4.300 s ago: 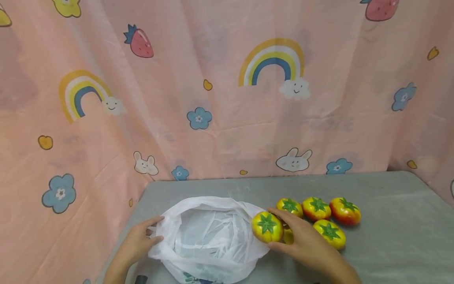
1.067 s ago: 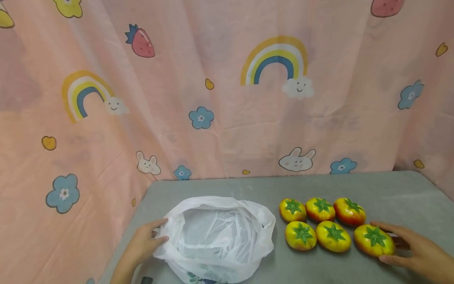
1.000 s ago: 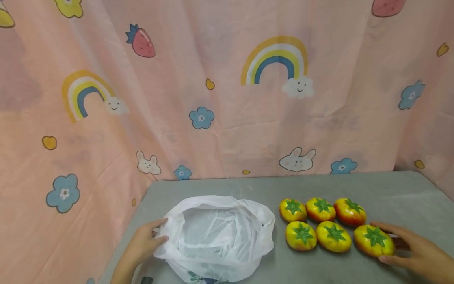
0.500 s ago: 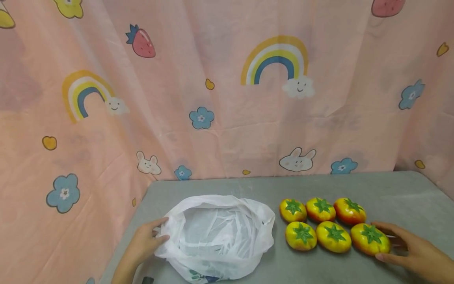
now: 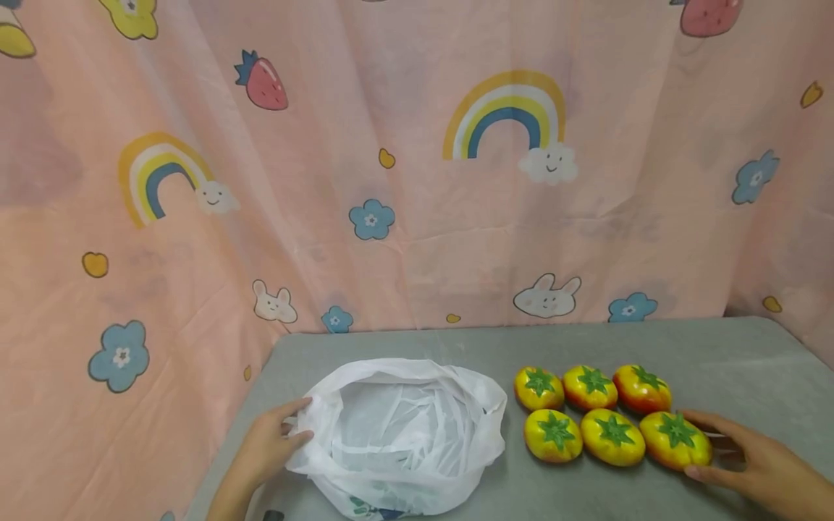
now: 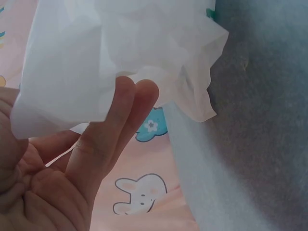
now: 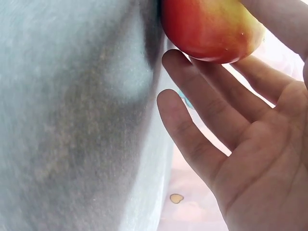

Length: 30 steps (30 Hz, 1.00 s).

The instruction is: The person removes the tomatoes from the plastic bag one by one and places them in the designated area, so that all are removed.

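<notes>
At left in the head view, my left hand (image 5: 266, 443) pinches the rim of a white plastic bag (image 5: 469, 474). The bag stands with its mouth spread wide and no object visible inside. In the left wrist view the thin plastic (image 6: 72, 62) passes between thumb and fingers. To the right, my right hand (image 5: 756, 459) has thumb and index finger on either side of a glossy yellow-red tomato (image 5: 677, 440) with a green star-shaped top. That tomato rests on the table at the right end of the front row. In the right wrist view its red underside (image 7: 207, 33) shows, with the other fingers loosely extended.
More such tomatoes stand close by in two rows, including a front one (image 5: 612, 437) and a redder one (image 5: 642, 388) behind. They sit right of the bag on the grey table (image 5: 417, 344). A dark object (image 5: 274, 515) shows at the bottom edge. A pink patterned curtain (image 5: 417, 275) hangs behind.
The right hand carried a tomato from beside the bag to the front row's right end, then slid it slightly left against its neighbour. The left hand has stayed at the bag's rim.
</notes>
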Available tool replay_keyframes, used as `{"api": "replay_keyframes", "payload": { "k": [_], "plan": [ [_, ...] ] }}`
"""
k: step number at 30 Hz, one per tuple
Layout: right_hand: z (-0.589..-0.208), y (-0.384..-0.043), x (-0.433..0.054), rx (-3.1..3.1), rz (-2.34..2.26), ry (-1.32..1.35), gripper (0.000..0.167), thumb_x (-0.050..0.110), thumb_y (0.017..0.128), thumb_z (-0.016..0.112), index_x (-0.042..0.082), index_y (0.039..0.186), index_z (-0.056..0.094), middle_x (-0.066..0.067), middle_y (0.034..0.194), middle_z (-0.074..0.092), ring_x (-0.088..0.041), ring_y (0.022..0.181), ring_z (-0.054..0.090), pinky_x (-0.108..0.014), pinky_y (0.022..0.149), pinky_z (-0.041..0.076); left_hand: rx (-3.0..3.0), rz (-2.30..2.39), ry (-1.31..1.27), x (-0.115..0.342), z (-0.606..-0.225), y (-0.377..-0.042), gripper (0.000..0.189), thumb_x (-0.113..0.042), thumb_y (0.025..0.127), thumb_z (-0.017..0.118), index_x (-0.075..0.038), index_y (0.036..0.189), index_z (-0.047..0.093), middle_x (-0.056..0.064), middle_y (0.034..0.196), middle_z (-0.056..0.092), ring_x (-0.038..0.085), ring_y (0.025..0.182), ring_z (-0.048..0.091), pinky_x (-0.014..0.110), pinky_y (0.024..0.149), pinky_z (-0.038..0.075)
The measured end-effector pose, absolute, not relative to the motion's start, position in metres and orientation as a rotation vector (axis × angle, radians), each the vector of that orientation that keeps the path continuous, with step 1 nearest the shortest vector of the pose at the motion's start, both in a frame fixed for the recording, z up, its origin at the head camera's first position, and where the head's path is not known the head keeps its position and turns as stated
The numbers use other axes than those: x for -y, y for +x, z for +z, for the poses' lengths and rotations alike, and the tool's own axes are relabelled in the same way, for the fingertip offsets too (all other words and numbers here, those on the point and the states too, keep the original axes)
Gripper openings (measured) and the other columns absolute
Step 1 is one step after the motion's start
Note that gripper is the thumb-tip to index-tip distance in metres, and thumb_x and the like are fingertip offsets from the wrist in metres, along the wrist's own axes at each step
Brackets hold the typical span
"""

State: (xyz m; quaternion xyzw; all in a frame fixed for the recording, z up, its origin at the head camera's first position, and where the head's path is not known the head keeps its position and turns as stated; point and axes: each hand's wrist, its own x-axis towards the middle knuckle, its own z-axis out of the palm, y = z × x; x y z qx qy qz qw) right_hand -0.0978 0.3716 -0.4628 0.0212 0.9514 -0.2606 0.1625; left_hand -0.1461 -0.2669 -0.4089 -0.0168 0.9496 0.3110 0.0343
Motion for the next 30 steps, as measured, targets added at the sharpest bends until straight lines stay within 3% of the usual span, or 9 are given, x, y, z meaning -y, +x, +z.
{"api": "replay_keyframes", "payload": {
  "k": [9,21,30],
  "plan": [
    [-0.466,-0.099,-0.372,-2.673,-0.746,0.063,0.102,0.057,0.085,0.07,-0.015,0.145,0.03,-0.048,0.139,0.034,-0.051,0.109,0.059,-0.053,0.084,0.056,-2.931,1.009,-0.049,0.27,-0.411,-0.143,0.056,-0.011,0.084,0.077,-0.012,0.137,0.06,0.018,0.126,0.066,0.033,0.102,0.071,0.043,0.079,0.061],
    [-0.469,-0.098,-0.375,-2.68,-0.765,0.057,0.112,0.059,0.078,0.076,-0.015,0.146,0.028,-0.047,0.142,0.03,-0.058,0.115,0.051,-0.054,0.087,0.055,-2.917,1.079,-0.021,0.277,-0.4,-0.138,0.058,-0.023,0.091,0.072,-0.013,0.144,0.051,0.02,0.131,0.064,0.036,0.111,0.068,0.043,0.082,0.061],
    [-0.469,-0.098,-0.377,-2.716,-0.738,0.031,0.104,0.054,0.078,0.078,-0.015,0.143,0.035,-0.047,0.137,0.037,-0.049,0.106,0.061,-0.05,0.083,0.058,-2.916,1.101,0.006,0.286,-0.395,-0.138,0.054,-0.026,0.094,0.068,-0.01,0.143,0.051,0.021,0.133,0.062,0.04,0.115,0.065,0.045,0.085,0.06]
  ]
}}
